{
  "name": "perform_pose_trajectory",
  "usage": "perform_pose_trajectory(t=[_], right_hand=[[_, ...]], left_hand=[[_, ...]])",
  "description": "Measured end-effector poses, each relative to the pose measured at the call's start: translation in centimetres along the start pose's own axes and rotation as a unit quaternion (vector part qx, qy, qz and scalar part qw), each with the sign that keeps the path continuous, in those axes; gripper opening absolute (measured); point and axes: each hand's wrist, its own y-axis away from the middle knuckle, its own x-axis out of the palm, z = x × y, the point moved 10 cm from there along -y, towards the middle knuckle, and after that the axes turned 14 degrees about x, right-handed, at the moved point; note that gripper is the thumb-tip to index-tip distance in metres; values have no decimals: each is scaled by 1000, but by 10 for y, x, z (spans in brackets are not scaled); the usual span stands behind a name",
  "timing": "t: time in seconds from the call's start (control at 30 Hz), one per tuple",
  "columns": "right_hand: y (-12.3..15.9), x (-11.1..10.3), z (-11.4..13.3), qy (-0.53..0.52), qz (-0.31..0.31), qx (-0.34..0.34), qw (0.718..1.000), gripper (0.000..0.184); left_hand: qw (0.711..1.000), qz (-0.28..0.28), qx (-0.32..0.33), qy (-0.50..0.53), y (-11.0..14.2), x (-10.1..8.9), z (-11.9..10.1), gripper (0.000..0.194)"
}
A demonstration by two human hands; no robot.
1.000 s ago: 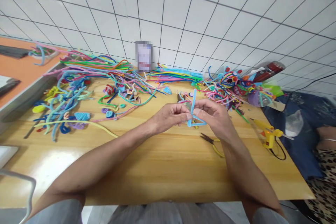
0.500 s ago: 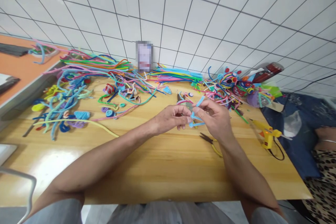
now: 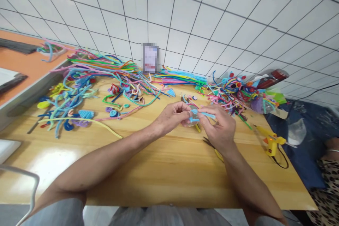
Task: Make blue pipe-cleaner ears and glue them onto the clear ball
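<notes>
A light blue pipe cleaner (image 3: 194,119), bent into a small angular shape, is held between both hands over the wooden table. My left hand (image 3: 176,116) pinches its left side with thumb and forefinger. With thumb and forefinger, my right hand (image 3: 218,123) grips the other side, and a free end sticks out to the right across its fingers. Behind the pipe cleaner, a clear round object shows partly between my hands; its kind is unclear. Just below my right hand lie cutters with yellow handles (image 3: 218,154), partly covered by the wrist.
Tangled pipe cleaners (image 3: 76,95) cover the left of the table (image 3: 148,173); bundles line the tiled wall, where a blurred phone (image 3: 150,59) leans. Finished colourful figures (image 3: 235,84) sit at the back right. A yellow glue gun (image 3: 272,143) stands near the right edge, beside another person's arm.
My right hand has folded the upright end of the blue pipe cleaner down to the right. The loop between my hands now looks smaller. The view has shifted slightly.
</notes>
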Motion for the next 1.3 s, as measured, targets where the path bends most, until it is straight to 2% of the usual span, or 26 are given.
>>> perform_pose_trajectory(t=[0.13,0.43,0.6,1.0,1.3], right_hand=[[5,0,8,33,-36,-64,997,11],[19,7,15,105,-50,-145,983,33],[22,8,17,106,-63,-159,980,39],[25,13,12,129,-65,-164,976,34],[24,17,18,138,-56,-177,973,28]], left_hand=[[999,-39,-3,17,1,-6,0,18],[996,-60,9,70,-1,-9,-1,29],[993,-64,12,97,0,-8,-5,32],[994,-63,19,87,-1,-8,-7,45],[993,-97,22,69,0,-17,-11,34]])
